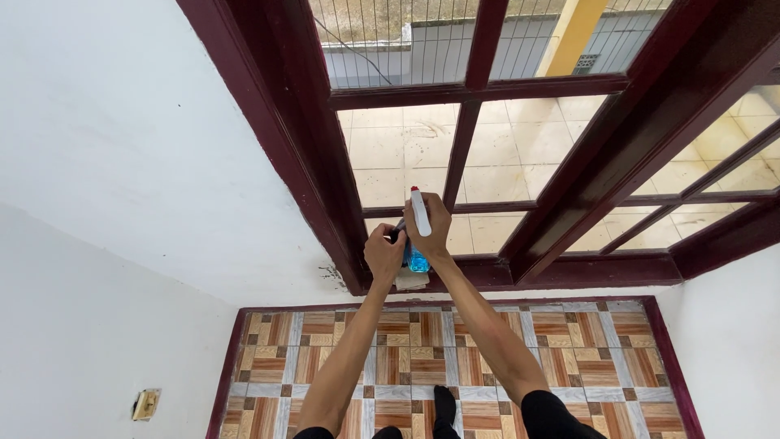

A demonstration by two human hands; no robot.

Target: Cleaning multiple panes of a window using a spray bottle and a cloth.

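Note:
My right hand [433,230] grips a spray bottle [418,244] with a white, red-tipped nozzle and blue liquid, held up against the lower part of a dark maroon window frame [349,219]. Just left of it, my left hand [383,254] is closed around a small dark object at the bottle's side; what that object is I cannot tell. A pale folded cloth [411,280] sits on the sill right under both hands. Both arms reach up from the bottom of the view.
The window's glass panes [504,154] look out on a tiled yard and a metal fence. White walls [122,162] stand to the left and right. Below is a patterned brown tile floor [439,358]. A wall socket [147,403] sits low on the left.

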